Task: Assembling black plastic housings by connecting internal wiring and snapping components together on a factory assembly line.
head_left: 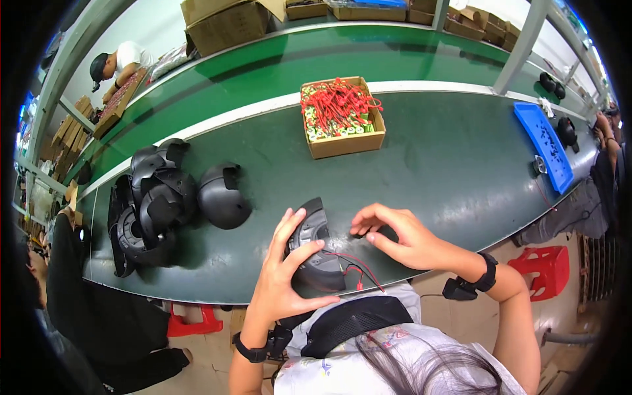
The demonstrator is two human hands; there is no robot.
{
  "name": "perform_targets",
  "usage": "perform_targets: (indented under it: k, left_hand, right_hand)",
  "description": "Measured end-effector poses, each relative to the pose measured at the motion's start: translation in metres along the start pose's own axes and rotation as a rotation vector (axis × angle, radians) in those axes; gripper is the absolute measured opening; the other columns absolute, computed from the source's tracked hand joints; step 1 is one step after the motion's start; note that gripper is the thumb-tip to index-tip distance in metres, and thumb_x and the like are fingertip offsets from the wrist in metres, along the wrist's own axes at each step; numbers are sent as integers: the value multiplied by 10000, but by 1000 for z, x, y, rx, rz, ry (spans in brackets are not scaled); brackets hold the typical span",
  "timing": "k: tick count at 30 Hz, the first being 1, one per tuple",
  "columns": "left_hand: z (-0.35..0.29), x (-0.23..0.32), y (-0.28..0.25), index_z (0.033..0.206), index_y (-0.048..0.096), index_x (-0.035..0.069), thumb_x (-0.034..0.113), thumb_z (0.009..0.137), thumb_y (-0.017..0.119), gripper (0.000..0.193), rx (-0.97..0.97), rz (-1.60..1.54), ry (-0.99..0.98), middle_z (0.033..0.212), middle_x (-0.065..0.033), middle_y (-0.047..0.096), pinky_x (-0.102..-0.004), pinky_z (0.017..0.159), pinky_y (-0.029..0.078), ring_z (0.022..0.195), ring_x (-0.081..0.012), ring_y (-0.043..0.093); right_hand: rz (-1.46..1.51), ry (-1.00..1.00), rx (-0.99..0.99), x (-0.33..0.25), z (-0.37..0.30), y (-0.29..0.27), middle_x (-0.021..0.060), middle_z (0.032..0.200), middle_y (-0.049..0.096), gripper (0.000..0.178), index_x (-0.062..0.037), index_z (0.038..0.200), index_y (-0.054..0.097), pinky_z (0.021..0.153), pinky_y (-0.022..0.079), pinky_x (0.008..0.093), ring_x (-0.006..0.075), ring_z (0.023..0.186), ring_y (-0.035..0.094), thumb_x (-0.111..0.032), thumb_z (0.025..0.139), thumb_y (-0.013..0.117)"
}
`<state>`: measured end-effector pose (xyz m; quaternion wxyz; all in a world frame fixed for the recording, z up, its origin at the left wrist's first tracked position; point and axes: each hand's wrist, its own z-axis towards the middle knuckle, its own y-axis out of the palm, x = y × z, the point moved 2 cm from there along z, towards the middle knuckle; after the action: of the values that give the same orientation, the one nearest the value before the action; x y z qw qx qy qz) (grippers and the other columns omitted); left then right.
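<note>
My left hand [280,273] grips a black curved plastic shell [320,271] at the table's near edge, its fingers along the outer side and its thumb across the top. Thin red and black wires [359,263] run out of the shell, with a small red connector [360,286] on one of them. My right hand [408,240] hovers just right of the shell, fingers bent in a pinch. At its fingertips is a small dark piece [357,235], too small to name. Both wrists wear black straps.
A cardboard box [345,146] of green batteries with red leads stands mid-table. Several black shells [161,197] are heaped at left, one rounded shell [224,201] beside them. A blue tray [546,148] lies at right. People work nearby; red stools [543,270] stand below.
</note>
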<state>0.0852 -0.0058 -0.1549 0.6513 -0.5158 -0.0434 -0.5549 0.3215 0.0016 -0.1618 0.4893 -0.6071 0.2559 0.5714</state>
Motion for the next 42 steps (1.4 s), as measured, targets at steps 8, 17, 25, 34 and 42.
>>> perform_targets:
  k: [8,17,25,34,42]
  left_hand:
    - [13,-16,-7,1242,546,44,333,864,649,487,207,-497,-532,901,-192,661,-386,708,505,870,-274,676]
    - [34,-16,-4,1016,641,-28,229,968,506,294,279,7,-483,1003,-155,623,-326,722,479,815,-269,618]
    - [7,22,20,1089,602,30,322,672,799,546,59,-21,-96,1408,-268,421,-525,1056,345,1310,-468,399]
    - [10,12,25,1086,612,49,375,604,860,633,106,-79,-32,1380,-260,463,-553,1051,351,1289,-478,423]
    - [10,10,21,1074,612,29,387,637,842,610,48,-95,-12,1388,-245,458,-552,1056,342,1307,-468,410]
  right_hand:
    - [210,25,-25,18,-8,1,74,1102,630,277,-14,1193,565,850,473,303,143,923,590,-18,922,505]
    - [-38,38,-140,4,1,25,165,1040,645,280,2,1167,571,780,491,362,269,881,637,-168,953,508]
    - [30,-13,-65,5,-6,24,157,1121,602,339,17,1189,541,791,500,346,242,918,612,-201,934,586]
    - [-114,-256,42,-16,-20,8,112,850,625,142,4,881,593,646,494,328,260,746,625,44,785,690]
    - [-89,-310,-7,-38,-15,9,111,863,619,189,1,908,618,645,498,342,281,762,624,37,750,715]
